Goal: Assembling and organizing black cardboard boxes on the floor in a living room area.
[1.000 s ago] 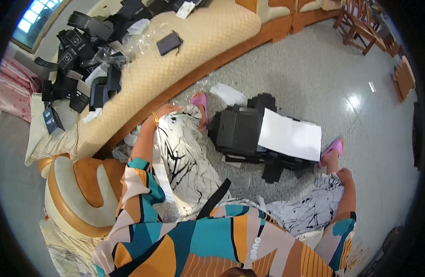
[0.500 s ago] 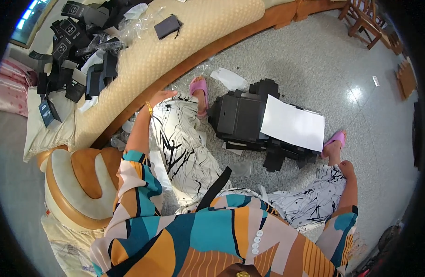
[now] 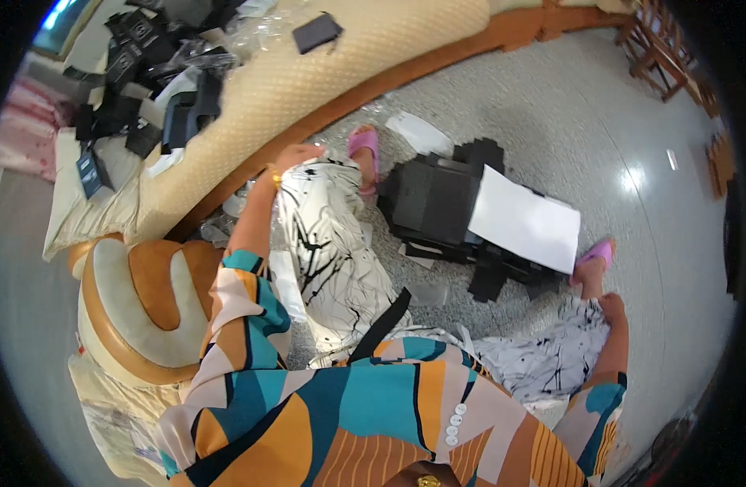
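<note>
My left hand [image 3: 298, 156] is closed on the white trouser leg [image 3: 322, 211] with black streaks, at its upper end near my left foot in a pink slipper [image 3: 363, 146]. My right hand [image 3: 611, 308] is closed on the hem of the other trouser leg [image 3: 543, 345], beside my right foot in its pink slipper [image 3: 598, 252]. Between my feet lies a stack of flattened black boxes [image 3: 429, 197] on the floor. A blank white sheet [image 3: 525, 221] covers the stack's right part. Neither hand touches the stack.
To the left stands a cream and brown padded seat [image 3: 117, 325]. A cream mattress [image 3: 267, 97] on a wooden bed frame [image 3: 421, 77] bears a heap of black boxes [image 3: 129, 65], plastic wrapping and a small dark box [image 3: 317, 33]. White paper [image 3: 420, 132] and a wooden chair [image 3: 657, 49] are on the floor.
The whole view has shifted a little, so the bed, stack and chair sit further right. Both hands stay on the trouser legs, and the stack lies as before.
</note>
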`<state>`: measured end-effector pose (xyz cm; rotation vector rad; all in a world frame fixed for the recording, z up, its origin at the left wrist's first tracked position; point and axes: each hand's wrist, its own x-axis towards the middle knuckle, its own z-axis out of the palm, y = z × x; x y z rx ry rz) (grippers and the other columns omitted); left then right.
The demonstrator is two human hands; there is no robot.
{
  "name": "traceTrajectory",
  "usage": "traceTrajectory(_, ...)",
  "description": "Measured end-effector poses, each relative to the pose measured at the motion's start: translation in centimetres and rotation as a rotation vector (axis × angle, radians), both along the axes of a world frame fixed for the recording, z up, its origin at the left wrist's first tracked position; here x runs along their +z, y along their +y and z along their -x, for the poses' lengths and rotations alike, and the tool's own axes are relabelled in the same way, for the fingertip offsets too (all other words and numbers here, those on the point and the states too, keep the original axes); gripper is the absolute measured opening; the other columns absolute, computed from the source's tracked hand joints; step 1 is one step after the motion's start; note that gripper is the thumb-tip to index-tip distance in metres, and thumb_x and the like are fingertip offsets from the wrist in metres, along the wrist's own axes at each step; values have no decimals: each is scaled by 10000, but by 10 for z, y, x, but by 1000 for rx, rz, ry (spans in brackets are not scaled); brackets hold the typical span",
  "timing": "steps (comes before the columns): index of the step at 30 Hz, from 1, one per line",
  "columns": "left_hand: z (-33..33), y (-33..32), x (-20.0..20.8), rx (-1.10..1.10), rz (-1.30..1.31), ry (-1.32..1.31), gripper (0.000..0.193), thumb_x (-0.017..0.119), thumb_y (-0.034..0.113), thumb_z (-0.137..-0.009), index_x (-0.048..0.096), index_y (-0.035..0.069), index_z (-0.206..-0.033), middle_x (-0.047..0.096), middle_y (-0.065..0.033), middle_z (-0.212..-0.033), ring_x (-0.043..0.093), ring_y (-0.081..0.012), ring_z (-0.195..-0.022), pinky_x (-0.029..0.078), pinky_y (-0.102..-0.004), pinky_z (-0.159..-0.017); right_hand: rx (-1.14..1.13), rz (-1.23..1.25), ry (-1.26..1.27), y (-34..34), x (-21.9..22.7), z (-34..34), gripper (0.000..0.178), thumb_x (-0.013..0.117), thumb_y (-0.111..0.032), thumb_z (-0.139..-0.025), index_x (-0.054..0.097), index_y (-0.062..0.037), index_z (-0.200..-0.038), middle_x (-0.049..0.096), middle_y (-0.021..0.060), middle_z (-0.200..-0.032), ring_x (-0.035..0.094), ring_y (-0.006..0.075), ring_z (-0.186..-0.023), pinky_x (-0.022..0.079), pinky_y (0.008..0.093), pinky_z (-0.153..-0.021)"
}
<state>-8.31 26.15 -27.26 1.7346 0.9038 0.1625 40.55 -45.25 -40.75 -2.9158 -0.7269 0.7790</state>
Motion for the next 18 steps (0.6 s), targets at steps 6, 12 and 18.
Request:
traceTrajectory(6,-3,-16,22,-90,-311,388,483,566,507,-749,666,64,-912,645,-133,-884,600,-222,-854,437,-301,-774,41,27,26,10,-3,2,350,549,-282,-693,600,63,-721,586,267,-764,575,400,-764,434,453,-667)
traceTrajectory(12,16,-24,41,177,-108,148,374,585,422,-773,664,61,-718,638,-75,-733,583,-147,-653,439,-267,-615,-40,0,-35,-16,-12,-9,252,603,-237,-662,612,0,-748,606,195,-709,602,324,-718,462,395,-643)
traceTrajectory(18,58,48,34,841,77,-505,296,536,339,-844,596,49,-828,559,-19,-653,511,-80,-546,388,-213,-453,-85,9,-100,-5,0,1,205,616,-192,-640,605,-8,-729,604,175,-685,603,317,-700,466,391,-641)
